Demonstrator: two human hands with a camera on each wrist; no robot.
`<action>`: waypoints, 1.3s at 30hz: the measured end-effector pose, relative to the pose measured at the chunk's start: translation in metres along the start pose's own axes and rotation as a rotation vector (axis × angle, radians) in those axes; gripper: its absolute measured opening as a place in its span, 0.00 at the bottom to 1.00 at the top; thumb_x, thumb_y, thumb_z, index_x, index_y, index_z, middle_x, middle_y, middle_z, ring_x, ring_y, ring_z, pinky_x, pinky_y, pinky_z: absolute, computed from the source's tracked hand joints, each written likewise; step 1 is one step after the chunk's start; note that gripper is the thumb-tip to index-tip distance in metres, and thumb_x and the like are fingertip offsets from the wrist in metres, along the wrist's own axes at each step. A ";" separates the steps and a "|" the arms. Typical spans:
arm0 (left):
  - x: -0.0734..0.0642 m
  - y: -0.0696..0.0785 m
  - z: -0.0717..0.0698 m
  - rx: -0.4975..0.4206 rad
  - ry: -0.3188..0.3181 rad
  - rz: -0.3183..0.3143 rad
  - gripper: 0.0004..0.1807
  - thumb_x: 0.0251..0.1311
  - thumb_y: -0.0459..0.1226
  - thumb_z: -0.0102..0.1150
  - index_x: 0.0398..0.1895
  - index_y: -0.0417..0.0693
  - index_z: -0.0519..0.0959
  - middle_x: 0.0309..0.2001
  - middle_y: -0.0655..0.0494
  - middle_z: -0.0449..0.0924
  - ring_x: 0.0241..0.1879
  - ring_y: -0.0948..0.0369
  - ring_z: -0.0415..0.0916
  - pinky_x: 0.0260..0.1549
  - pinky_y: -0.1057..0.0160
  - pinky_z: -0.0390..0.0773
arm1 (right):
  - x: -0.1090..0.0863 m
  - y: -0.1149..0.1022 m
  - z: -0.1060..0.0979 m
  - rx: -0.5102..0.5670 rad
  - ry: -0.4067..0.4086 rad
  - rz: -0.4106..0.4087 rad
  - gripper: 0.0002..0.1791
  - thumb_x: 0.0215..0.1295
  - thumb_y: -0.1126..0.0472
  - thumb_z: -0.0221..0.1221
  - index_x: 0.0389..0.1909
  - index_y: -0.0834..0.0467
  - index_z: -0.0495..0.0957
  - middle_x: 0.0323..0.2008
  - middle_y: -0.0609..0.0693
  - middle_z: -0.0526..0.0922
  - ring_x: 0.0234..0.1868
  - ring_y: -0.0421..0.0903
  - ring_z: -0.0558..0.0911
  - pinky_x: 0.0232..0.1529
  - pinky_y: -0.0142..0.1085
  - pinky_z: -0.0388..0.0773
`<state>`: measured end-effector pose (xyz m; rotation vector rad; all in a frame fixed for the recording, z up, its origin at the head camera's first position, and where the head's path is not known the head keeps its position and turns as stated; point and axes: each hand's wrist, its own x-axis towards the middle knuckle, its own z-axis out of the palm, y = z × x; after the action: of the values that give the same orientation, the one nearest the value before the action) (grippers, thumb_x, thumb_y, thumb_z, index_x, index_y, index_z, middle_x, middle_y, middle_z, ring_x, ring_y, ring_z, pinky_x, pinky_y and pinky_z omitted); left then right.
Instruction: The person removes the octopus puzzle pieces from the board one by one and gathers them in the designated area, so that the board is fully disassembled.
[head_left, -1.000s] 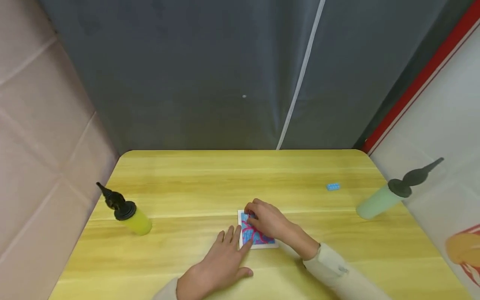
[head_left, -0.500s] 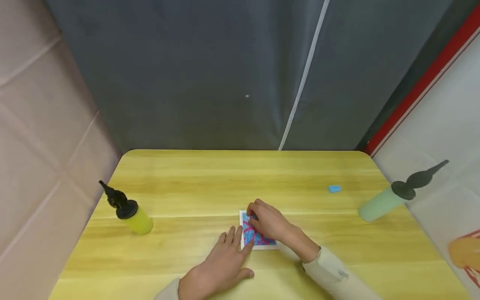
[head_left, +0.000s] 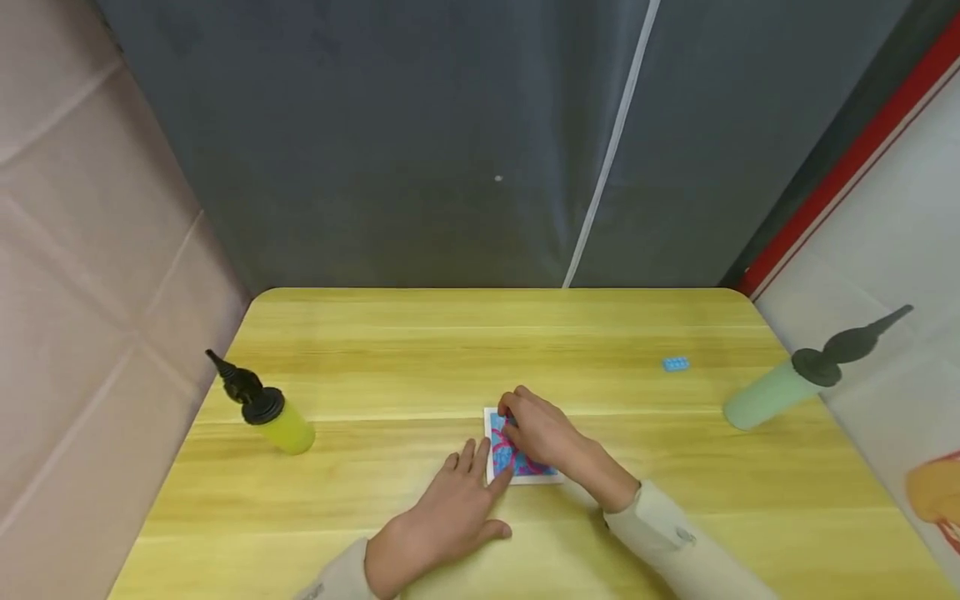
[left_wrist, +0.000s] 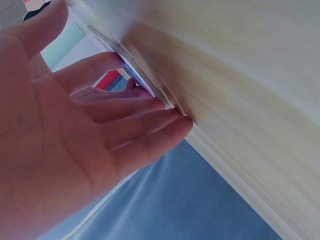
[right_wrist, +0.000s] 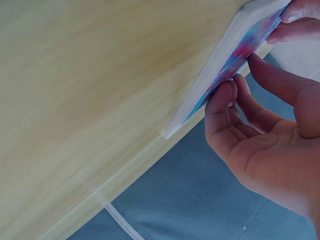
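Closest, at the near edge of the table (head_left: pixel 360 479): left sleeve (head_left: pixel 341 575) and right sleeve (head_left: pixel 675 542), both pale. Then left hand (head_left: pixel 446 512), palm down, fingers straight and spread. Touches the left side of a picture panel (head_left: pixel 525 468), one fingertip on the near left part, others by the rim and on the wood. Panel flat in the table's near half, well in from both side edges. Looks square and slim, with white sides and a white border; inside, light blue crossed by thick, curving hot-pink lines, purpler toward the near side. Over its far right part, right hand (head_left: pixel 542 429), apart from the left, fingers bent, tips down on the picture. With those tips partly hidden, cannot tell of anything pinched there. Farther off, near the left edge, black-topped yellow bottle (head_left: pixel 288 429); near the right edge, dark-topped green bottle (head_left: pixel 768 396). Toward the far right corner, light blue studded brick (head_left: pixel 676 364). Beyond the far edge, dark gray sheet (head_left: pixel 375 150) with a slanting white strip (head_left: pixel 611 150).
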<state>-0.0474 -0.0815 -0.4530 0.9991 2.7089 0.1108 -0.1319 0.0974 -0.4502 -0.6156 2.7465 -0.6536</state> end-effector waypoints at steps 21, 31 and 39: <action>0.000 0.000 -0.004 0.022 -0.048 -0.004 0.43 0.66 0.65 0.55 0.80 0.57 0.64 0.79 0.31 0.55 0.77 0.37 0.58 0.70 0.42 0.71 | -0.002 -0.009 0.006 -0.039 0.019 0.022 0.04 0.70 0.70 0.59 0.38 0.58 0.78 0.37 0.51 0.74 0.33 0.46 0.71 0.32 0.36 0.74; -0.002 0.000 0.001 0.067 -0.038 -0.002 0.43 0.66 0.65 0.56 0.80 0.59 0.63 0.78 0.32 0.57 0.76 0.38 0.61 0.69 0.44 0.73 | -0.003 -0.011 0.010 0.012 0.015 0.068 0.11 0.69 0.72 0.59 0.50 0.62 0.79 0.40 0.52 0.76 0.31 0.45 0.73 0.33 0.35 0.75; -0.003 0.000 0.004 0.066 -0.050 0.022 0.43 0.67 0.65 0.55 0.80 0.58 0.63 0.79 0.32 0.56 0.77 0.38 0.60 0.69 0.44 0.73 | -0.008 -0.013 0.013 -0.005 0.031 0.055 0.10 0.69 0.71 0.59 0.50 0.63 0.79 0.39 0.52 0.76 0.32 0.46 0.72 0.30 0.35 0.75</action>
<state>-0.0444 -0.0839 -0.4558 1.0355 2.6725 0.0004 -0.1162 0.0862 -0.4540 -0.5339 2.7836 -0.6493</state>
